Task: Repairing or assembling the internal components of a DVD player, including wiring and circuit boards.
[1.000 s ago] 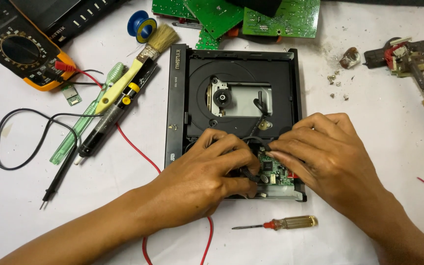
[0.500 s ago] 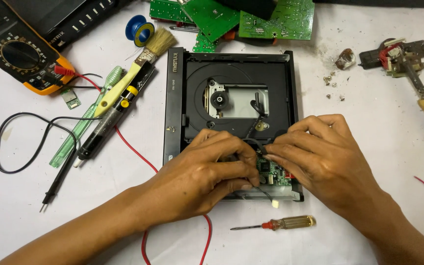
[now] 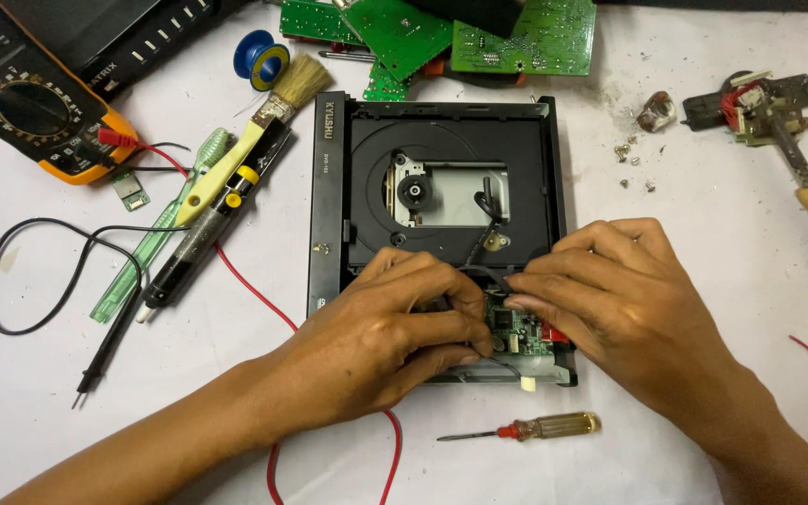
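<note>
Disc drive point(image 3: 441, 187), opened, on counter point(image 3: 703, 234).
Left grip point(image 3: 395, 327) and right grip point(image 3: 610, 299) pinch black cable point(image 3: 483, 273) above circuit board point(image 3: 516, 329); I'd ease gently toward 12 o'clock.

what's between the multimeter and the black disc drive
In the head view, between the multimeter and the disc drive lie a yellow-handled brush, a black desoldering pump and a green toothbrush.

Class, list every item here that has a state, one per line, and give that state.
Disc player: cover off, drive exposed.
Small green circuit board: still seated in the player.
Left hand: fingers curled on the board.
Right hand: pinching at the board.
Screwdriver: lying loose.
Multimeter: leads plugged in.
</note>
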